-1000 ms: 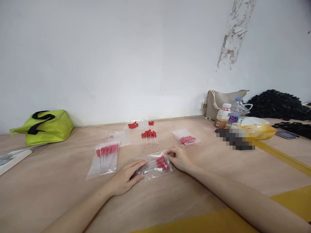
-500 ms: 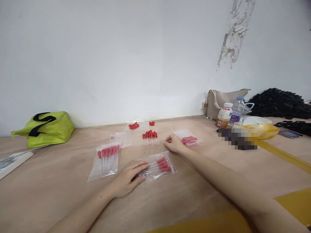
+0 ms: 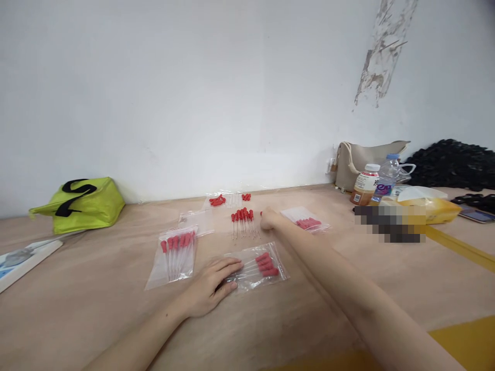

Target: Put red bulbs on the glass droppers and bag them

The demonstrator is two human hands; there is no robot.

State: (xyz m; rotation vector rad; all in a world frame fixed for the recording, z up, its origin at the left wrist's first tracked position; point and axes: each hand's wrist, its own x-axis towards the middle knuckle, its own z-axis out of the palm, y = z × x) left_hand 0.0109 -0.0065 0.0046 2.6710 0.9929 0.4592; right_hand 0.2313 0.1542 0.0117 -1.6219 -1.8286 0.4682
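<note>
My left hand [image 3: 211, 286] lies with fingers stretched over the near left end of a clear zip bag [image 3: 253, 278] of droppers with red bulbs. My right hand [image 3: 269, 220] is closed beside a row of loose droppers [image 3: 243, 219]; a red bulb [image 3: 261, 213] peeks out at its fingertips, the rest of that dropper hidden. Left of my left hand lies another zip bag of droppers [image 3: 174, 255]. A third bag [image 3: 307, 221] lies right of my right hand, partly behind the forearm.
An empty-looking clear bag [image 3: 197, 222] lies behind the left bag. Red bulbs [image 3: 217, 201] and clear tubes [image 3: 234, 200] lie near the wall. A lime-green bag [image 3: 87, 208] stands left; bottles [image 3: 365, 184], a tissue pack [image 3: 436, 210] and a beige bag [image 3: 359, 159] stand right.
My right hand has turned and moved slightly toward the back, and a red bulb now shows at its fingertips. My left hand stays on the bag. The whole view has shifted a little.
</note>
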